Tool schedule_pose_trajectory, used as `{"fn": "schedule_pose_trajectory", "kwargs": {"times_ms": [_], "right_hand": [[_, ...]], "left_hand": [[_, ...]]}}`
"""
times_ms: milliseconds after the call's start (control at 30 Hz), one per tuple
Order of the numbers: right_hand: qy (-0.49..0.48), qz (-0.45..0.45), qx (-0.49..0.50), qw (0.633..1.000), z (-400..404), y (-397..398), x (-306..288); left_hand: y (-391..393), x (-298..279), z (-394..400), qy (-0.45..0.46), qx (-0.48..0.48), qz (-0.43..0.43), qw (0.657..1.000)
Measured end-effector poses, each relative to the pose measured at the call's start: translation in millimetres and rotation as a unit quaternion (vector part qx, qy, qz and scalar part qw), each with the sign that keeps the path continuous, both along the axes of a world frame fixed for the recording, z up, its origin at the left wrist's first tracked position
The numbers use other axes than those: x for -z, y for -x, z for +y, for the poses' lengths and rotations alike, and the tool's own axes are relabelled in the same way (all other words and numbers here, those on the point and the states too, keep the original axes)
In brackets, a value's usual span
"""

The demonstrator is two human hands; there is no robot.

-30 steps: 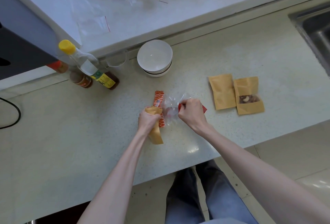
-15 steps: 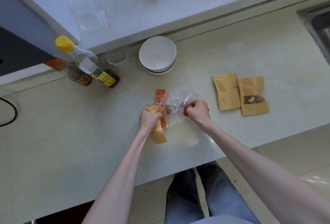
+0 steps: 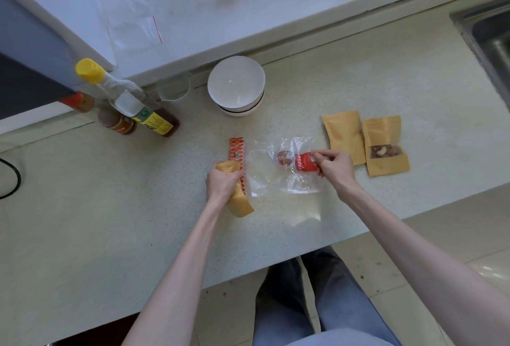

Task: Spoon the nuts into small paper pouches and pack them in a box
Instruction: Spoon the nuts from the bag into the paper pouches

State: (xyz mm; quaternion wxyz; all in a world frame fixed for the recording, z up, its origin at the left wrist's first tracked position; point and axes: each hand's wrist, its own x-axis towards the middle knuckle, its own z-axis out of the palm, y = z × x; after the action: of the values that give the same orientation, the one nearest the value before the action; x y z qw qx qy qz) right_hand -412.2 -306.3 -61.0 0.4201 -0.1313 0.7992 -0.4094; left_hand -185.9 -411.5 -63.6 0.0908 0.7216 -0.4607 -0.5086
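Note:
My left hand (image 3: 222, 184) grips a small kraft paper pouch (image 3: 240, 203) by its top, the pouch hanging toward me. My right hand (image 3: 335, 167) pinches a small red packet (image 3: 303, 163) over a clear plastic bag (image 3: 276, 177) lying flat on the counter; a round brown nut or sweet (image 3: 284, 158) shows inside the bag. An orange patterned stick packet (image 3: 237, 152) lies just beyond my left hand. To the right lie two more kraft pouches: a plain one (image 3: 343, 137) and one with a window showing nuts (image 3: 385, 145).
A stack of white bowls (image 3: 236, 84) stands beyond the bag, beside a clear glass (image 3: 174, 90). Sauce bottles (image 3: 129, 102) stand at the left. A raised white ledge (image 3: 248, 14) carries plastic bags. A steel sink (image 3: 491, 39) is at the far right. The counter edge runs close to my legs.
My right hand has moved right, away from my left hand, drawing the red packet with it. The clear bag now lies spread flat between the hands. The left hand holds still.

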Motion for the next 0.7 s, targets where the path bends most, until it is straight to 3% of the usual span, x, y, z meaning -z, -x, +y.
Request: {"fn": "schedule_pose_trajectory", "kwargs": {"times_ms": [167,433,700], "right_hand": [[0.021,-0.009,0.040,0.999,26.8,23.0,-3.6],[0.011,-0.002,0.089,0.996,67.2,46.5,-21.5],[0.066,-0.010,0.078,0.995,76.2,42.6,-51.0]], "left_hand": [[4.8,-0.9,0.4,0.013,0.006,-0.028,0.999],[-10.5,-20.5,8.7,0.106,-0.062,0.022,0.992],[-27.1,-37.7,18.7,0.096,-0.041,0.074,0.992]]}}
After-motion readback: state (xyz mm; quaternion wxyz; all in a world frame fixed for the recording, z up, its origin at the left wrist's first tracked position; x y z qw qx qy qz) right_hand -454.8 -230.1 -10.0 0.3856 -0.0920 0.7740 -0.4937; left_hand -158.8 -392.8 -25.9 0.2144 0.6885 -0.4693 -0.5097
